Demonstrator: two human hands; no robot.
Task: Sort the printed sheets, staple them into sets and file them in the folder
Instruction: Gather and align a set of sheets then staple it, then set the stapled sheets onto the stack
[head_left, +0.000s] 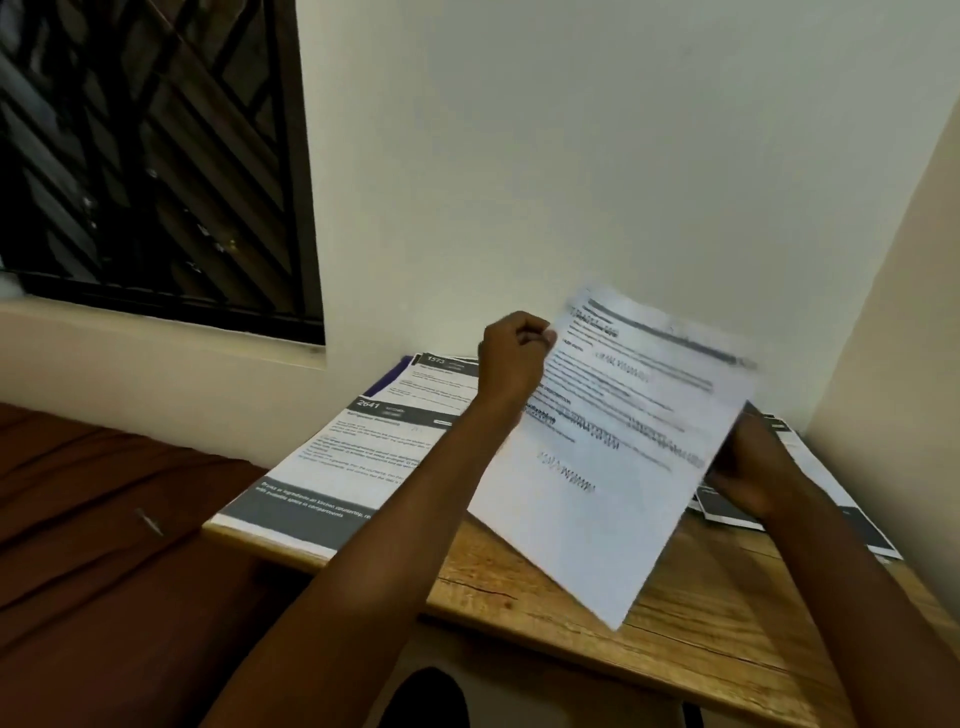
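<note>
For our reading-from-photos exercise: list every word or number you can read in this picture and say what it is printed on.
"2641": header of the nearest flat sheet.
"1573": header of the sheet behind it.
Body text on both: too small.
Held sheet, gripped by the left hand and right hand: blurred, unreadable.

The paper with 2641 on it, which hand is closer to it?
Left. The left hand is raised just right of the 2641 sheet, pinching the lifted sheet. The right hand holds that sheet's far edge, well across the table.
</note>
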